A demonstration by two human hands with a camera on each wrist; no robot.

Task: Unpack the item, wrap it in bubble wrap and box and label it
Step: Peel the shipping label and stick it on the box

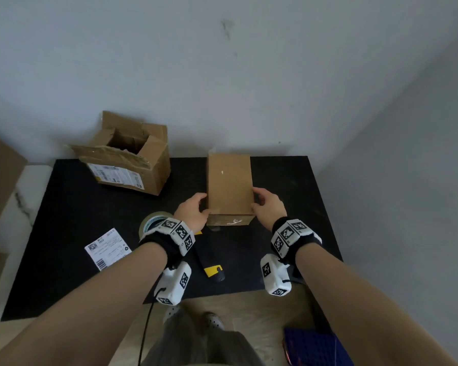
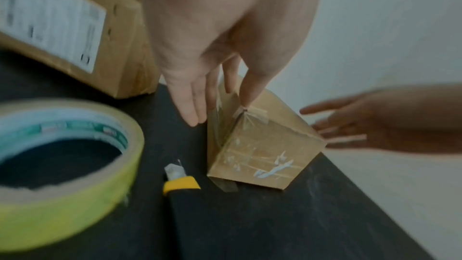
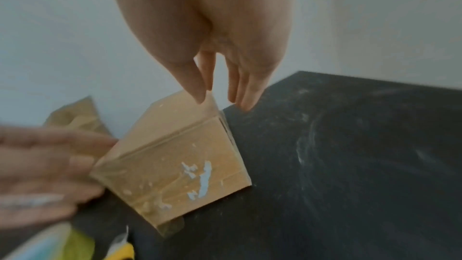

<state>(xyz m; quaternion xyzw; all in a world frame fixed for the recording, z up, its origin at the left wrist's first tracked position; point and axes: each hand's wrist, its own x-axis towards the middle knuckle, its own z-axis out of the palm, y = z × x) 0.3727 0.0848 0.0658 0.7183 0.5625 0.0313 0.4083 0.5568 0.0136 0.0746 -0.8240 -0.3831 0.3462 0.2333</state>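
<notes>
A small shut brown cardboard box (image 1: pixel 229 186) with clear tape on its near end (image 2: pixel 262 155) stands on the black table (image 1: pixel 90 207). My left hand (image 1: pixel 193 210) is at its near left corner: straight fingers (image 2: pixel 197 102) lie along the left side and the thumb tip touches the top corner. At the near right corner, my right hand (image 1: pixel 267 207) has its thumb at the top edge and its straight fingers (image 3: pixel 243 90) pointing down beside the right side. A printed white label (image 1: pixel 107 248) lies flat at the front left.
A larger opened carton (image 1: pixel 127 159) with an old label stands at the back left. A tape roll (image 2: pixel 75 195) and a yellow-black utility knife (image 2: pixel 182 183) lie just in front of the small box. The wall runs along the table's far edge.
</notes>
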